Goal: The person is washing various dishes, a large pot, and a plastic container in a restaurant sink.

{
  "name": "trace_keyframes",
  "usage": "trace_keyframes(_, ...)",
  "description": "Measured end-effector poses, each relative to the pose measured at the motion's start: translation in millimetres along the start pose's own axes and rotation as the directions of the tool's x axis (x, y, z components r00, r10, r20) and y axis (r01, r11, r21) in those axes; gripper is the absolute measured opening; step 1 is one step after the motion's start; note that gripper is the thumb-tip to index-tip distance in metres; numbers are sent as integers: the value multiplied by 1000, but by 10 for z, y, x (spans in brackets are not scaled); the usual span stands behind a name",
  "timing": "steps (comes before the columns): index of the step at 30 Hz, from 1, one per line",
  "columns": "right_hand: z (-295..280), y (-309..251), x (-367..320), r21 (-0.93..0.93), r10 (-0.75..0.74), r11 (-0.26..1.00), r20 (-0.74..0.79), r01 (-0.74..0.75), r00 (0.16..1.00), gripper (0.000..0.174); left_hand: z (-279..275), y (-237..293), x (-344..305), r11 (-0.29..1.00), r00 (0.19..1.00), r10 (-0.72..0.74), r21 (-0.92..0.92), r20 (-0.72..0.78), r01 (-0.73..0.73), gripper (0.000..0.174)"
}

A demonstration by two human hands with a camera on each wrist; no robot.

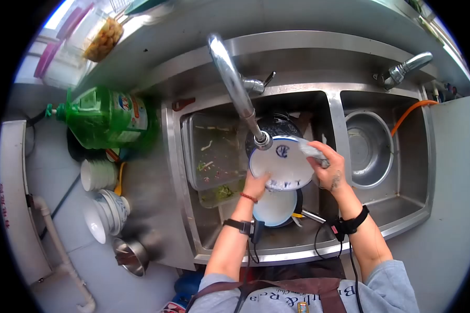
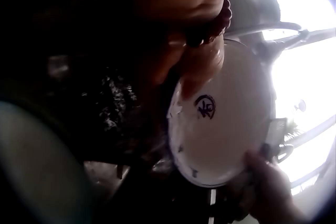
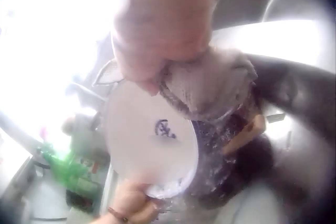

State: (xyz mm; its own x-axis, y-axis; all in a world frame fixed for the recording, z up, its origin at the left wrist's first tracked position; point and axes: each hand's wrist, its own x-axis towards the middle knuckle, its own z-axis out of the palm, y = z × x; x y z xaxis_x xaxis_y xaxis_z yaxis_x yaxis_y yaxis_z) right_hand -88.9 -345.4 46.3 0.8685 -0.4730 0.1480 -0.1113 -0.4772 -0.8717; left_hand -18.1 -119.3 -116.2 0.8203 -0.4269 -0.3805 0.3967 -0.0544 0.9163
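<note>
Slanting between left hand (image 1: 255, 187) gripping its rim and right hand (image 1: 329, 168) clutching cloth (image 3: 207, 85): white dish (image 1: 291, 166).

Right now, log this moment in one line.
left hand: grips white dish | right hand: holds grey cloth at dish's rim | dish: blue mark visible | place: over sink

Grey short-sleeved T-shirt (image 1: 394, 286), dark lettering (image 1: 282, 297) | brown straps (image 1: 332, 296) across chest | reddish beaded bracelet (image 1: 248, 197), left wrist | black camera band (image 1: 356, 219) on each wrist | black cables (image 1: 353, 271)
</note>
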Motion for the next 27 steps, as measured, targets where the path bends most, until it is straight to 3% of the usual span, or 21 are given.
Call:
trace_keyframes(3,-106,199,-278,-34,213,976,-9,-213,977,34,150,842,35,909,942,279,266,186,-322,49)
trace_keyframes(5,-111,281,-460,-135,368,924,54,-359,928,36,179,1241,-17,646,787,531,452,315,-616,51)
trace_keyframes(7,-1,405,-713,-181,409,903,89,-389,908,39,164,1587,-167,554,707,595,442,382,-705,50)
trace_keyframes(8,103,447,-827,-95,342,939,124,-332,932,41,96,1629,-230,465,658,626,477,419,-746,53)
trace_keyframes(9,188,479,-924,-54,366,929,265,-365,892,42,7,1663,-302,371,609,649,509,457,-777,57)
trace_keyframes(10,359,480,-964,-269,146,963,412,-33,900,42,-88,1715,-381,283,549,670,512,500,-811,48)
trace_keyframes(12,762,467,-1031,-384,-45,841,651,380,758,41,-268,1847,-687,197,540,686,589,488,-783,43)
trace_keyframes(14,1037,543,-1189,-351,-34,808,775,474,631,38,-520,1927,-1011,209,576,700,650,423,-731,40)
trace_keyframes(17,1198,907,-1535,-325,45,734,900,596,434,35,-1018,1833,-1533,327,644,752,769,139,-548,30)
trace_keyframes(18,1207,1079,-1642,-288,-31,547,931,786,363,25,-1139,1649,-1731,566,686,707,717,-169,-406,29)
trace_keyframes(19,1214,1106,-1657,-252,-60,496,945,831,323,17,-1269,1457,-1883,770,675,580,578,-456,-272,29)
trace_keyframes(21,1183,1397,-1758,-177,-105,498,960,849,261,16,-1595,1295,-2023,913,560,405,346,-723,-214,34)
trace_keyframes(22,1143,1350,-1751,-149,-137,474,961,868,240,15,-1696,1253,-2043,945,530,249,84,-810,-315,41)
trace_keyframes(23,1089,1259,-1689,-124,-169,447,961,886,219,14,-1886,1160,-2034,896,518,75,-171,-852,-411,47)
trace_keyframes(25,1087,1037,-1523,-46,-201,456,968,889,153,13,-2196,1215,-2013,790,535,-202,-459,-820,-405,50)
trace_keyframes(26,1075,972,-1501,-18,-203,465,971,885,126,12,-2400,1051,-1969,756,495,-281,-507,-822,-413,48)
trace_keyframes(27,1091,894,-1490,-25,-180,504,975,864,133,11,-2576,906,-1938,697,517,-345,-583,-783,-418,41)
